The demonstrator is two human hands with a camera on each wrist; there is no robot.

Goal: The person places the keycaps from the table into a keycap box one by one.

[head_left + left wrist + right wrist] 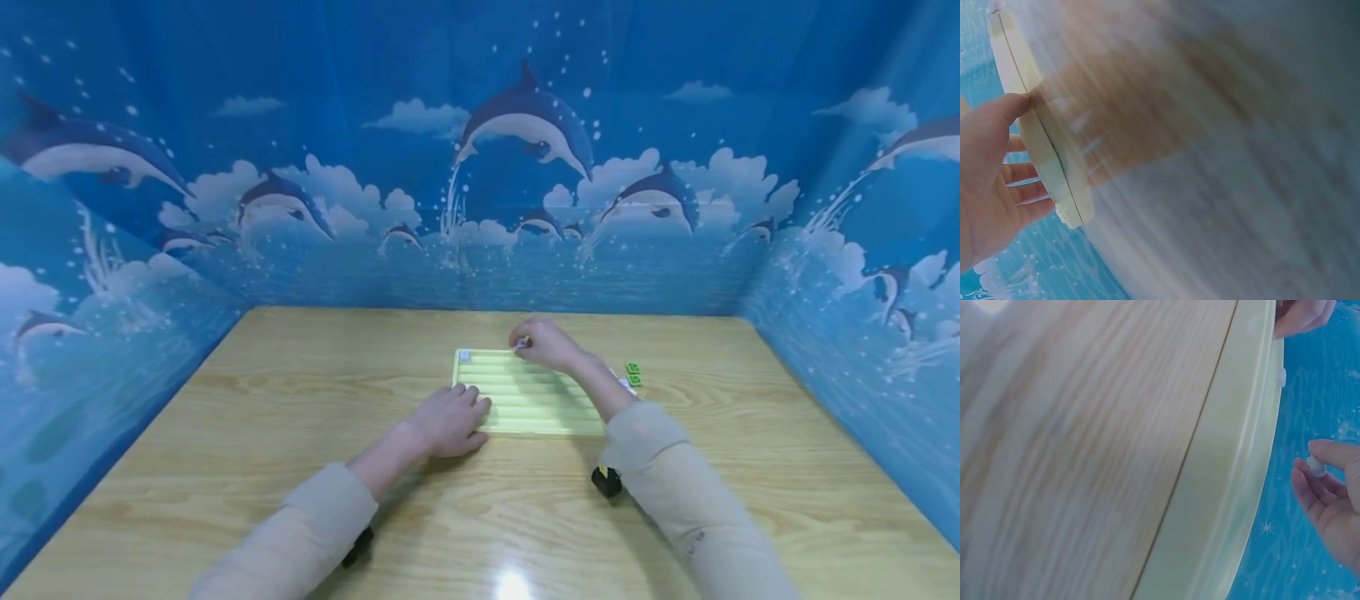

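A pale yellow-green ridged board (525, 404) lies flat on the wooden table. On its left part rests my left hand (452, 419), fingers relaxed; the left wrist view has the thumb (1013, 107) at the board's front edge. Over the board's far edge, my right hand (551, 346) pinches a small white block (1316, 466) between thumb and fingertips. Another small white block (465, 356) sits in the board's far left corner. What is printed on the held block cannot be made out.
Two small green tiles (633, 373) lie beyond the board's right side. Near them, a few white pieces (625, 383) are partly hidden by my right forearm. Dolphin-printed blue curtains (420, 250) border the table's back and sides.
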